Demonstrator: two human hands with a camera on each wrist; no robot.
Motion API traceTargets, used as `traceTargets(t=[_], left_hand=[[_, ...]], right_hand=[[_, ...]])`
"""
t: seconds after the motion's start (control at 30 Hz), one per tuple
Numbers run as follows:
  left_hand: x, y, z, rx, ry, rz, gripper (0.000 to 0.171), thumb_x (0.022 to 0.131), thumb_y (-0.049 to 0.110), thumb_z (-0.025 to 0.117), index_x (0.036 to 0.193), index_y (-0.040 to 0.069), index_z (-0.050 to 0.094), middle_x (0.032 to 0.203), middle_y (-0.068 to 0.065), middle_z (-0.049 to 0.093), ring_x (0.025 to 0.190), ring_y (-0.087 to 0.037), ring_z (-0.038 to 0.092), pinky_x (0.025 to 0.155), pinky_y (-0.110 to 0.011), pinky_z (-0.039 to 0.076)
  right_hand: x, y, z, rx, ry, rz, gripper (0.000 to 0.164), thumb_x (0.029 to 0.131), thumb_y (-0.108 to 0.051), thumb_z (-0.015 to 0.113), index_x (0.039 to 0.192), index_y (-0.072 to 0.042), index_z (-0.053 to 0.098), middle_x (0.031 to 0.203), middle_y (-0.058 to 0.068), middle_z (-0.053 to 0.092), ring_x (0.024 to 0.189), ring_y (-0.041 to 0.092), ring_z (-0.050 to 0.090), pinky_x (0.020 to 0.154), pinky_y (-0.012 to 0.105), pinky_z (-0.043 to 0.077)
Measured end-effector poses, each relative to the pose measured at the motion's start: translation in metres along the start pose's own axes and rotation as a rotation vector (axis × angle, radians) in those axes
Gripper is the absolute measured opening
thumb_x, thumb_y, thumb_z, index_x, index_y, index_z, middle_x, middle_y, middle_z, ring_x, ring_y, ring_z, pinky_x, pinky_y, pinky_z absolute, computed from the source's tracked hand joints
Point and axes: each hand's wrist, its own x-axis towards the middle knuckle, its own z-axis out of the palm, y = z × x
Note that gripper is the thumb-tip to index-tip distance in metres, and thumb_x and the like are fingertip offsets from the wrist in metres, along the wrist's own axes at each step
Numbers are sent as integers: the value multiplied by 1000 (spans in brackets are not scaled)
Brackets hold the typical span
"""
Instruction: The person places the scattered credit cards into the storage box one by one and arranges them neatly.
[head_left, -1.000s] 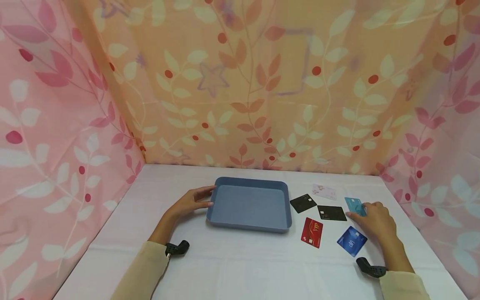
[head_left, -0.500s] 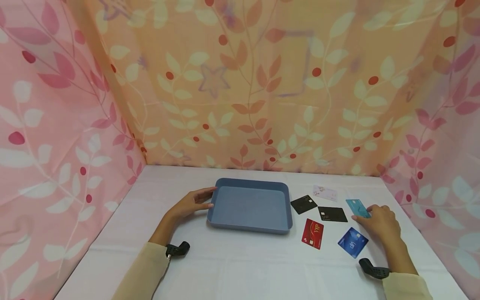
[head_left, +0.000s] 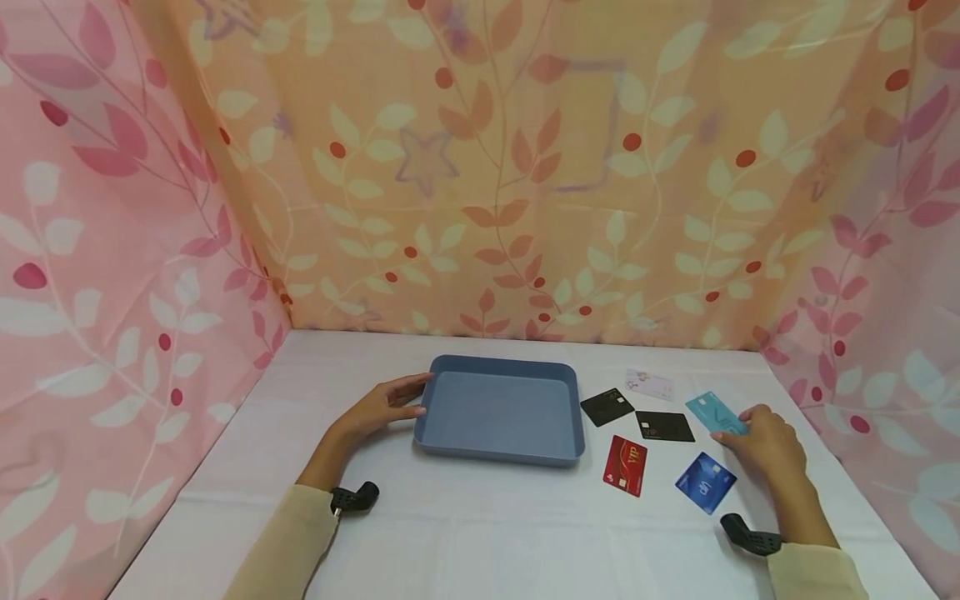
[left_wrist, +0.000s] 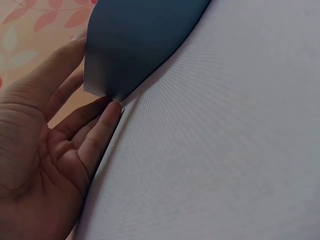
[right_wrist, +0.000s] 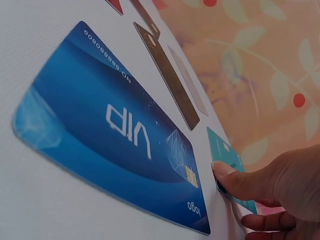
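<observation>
My right hand (head_left: 772,442) pinches a light-blue chip card (head_left: 716,412) by its near right edge. In the right wrist view the thumb lies along that light-blue card (right_wrist: 225,151), which is raised at a tilt; its lower part is partly hidden by the hand. A dark blue VIP card (head_left: 706,482) lies flat just in front of this hand. At the left, a shallow grey-blue tray (head_left: 420,433) rests on the table, and my left hand (head_left: 378,408) touches its left side with fairly straight fingers. The left wrist view shows the fingertips against the tray's outer wall (left_wrist: 130,45).
Between tray and right hand lie a red VIP card (head_left: 625,466), a black VIP card (head_left: 665,426), another black card (head_left: 607,407) and a pale floral card (head_left: 649,384). White cloth covers the table (head_left: 480,533). Patterned curtains (head_left: 495,167) close off the back and both sides.
My right hand has shifted right with the light-blue card, which has turned and now shows more of its face, its edge lifting. The left hand and tray have stayed put.
</observation>
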Motion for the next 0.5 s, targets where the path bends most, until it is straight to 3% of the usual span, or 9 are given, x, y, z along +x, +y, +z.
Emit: traceTargets(t=[0.3,0.5], left_hand=[[3,-5,-3,14,10,-27,72,92,19,77,155,15,43,160,-5,41,148,-25,36,118,-46,32],[2,-5,-3,7,4,-12,72,93,17,76,156,12,41,160,-9,39,148,-30,35,118,-51,31]], right_hand=[[0,-2,-4,60,-11,14,73,83,-32,82,122,14,41,116,43,52,100,55,52,80,63,47],[3,5,-1,102,16,-16,61,87,-24,77,122,14,44,115,42,53,102,56,53,82,65,47]])
